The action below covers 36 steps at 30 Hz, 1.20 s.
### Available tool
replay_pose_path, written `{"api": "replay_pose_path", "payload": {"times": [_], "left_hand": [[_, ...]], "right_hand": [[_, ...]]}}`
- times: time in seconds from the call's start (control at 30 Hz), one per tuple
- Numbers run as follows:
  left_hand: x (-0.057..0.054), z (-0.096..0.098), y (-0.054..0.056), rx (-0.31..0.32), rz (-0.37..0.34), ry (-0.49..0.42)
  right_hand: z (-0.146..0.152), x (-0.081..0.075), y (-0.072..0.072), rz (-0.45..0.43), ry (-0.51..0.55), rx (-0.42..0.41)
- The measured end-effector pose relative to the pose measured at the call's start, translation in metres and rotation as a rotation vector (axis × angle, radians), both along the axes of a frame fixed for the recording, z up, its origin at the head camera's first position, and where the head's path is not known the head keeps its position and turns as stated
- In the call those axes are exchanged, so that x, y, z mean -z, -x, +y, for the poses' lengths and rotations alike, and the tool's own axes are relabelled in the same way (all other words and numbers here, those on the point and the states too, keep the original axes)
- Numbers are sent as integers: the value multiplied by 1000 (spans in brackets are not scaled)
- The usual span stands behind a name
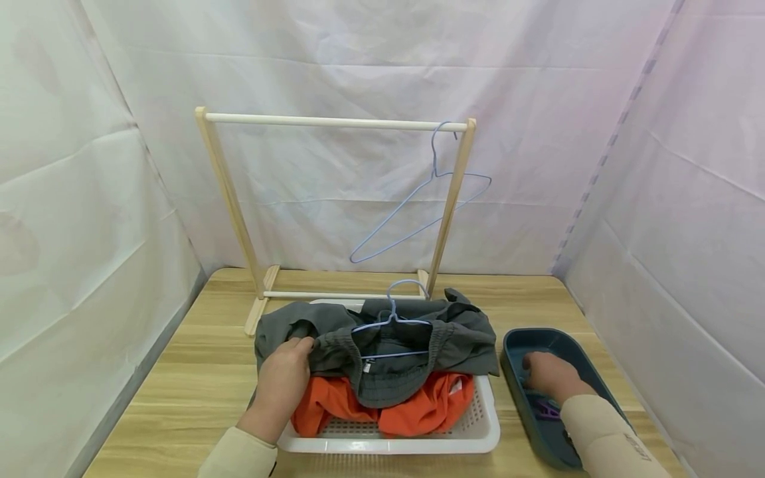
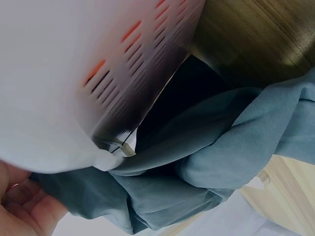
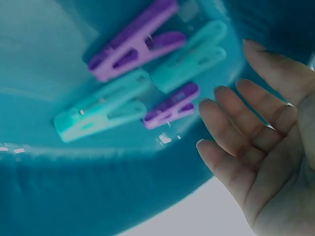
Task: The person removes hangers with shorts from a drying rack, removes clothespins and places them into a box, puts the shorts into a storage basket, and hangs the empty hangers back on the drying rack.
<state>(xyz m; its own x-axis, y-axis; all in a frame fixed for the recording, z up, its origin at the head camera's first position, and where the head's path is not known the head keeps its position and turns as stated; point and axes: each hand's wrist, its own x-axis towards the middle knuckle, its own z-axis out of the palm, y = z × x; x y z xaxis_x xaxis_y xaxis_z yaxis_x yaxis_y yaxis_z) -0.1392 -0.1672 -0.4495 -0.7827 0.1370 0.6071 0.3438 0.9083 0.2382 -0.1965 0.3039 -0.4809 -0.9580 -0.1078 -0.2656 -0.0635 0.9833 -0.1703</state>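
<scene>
A dark grey garment (image 1: 466,345) with a blue hanger (image 1: 394,320) in its neck lies across a white basket (image 1: 487,431). My left hand (image 1: 285,375) pinches the garment's left part beside the basket rim; the left wrist view shows fingers (image 2: 47,209) curled at the cloth. Over the dark blue tray (image 1: 516,405) is my right hand (image 1: 552,375). In the right wrist view its fingers (image 3: 231,123) are loosely bent and apart from the clothespins. Two purple clothespins, one larger (image 3: 133,42) and one smaller (image 3: 172,105), lie with two turquoise clothespins (image 3: 101,105) in the tray.
Orange cloth (image 1: 424,408) lies in the basket under the garment. Behind stands a wooden rack (image 1: 335,122), with a second blue hanger (image 1: 388,219) hooked at the right end of its bar. White curtains (image 1: 681,219) border the wooden table (image 1: 179,392) at back and sides.
</scene>
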Motion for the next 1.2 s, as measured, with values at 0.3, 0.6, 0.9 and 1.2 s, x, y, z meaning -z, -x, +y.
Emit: {"api": "replay_pose_path", "payload": {"times": [0.3,0.6,0.9,1.2], "left_hand": [[-1,0,-1,9,7,-7],[-1,0,-1,9,0,-6],[-1,0,-1,13,5,-7],[0,0,0,4,2,-3]], "right_hand": [[3,-29,-6,61,19,26],[-7,-53,-13,131,68,36],[-18,-66,-29,182,92,53],[-43,-69,-39,349,180,38]]}}
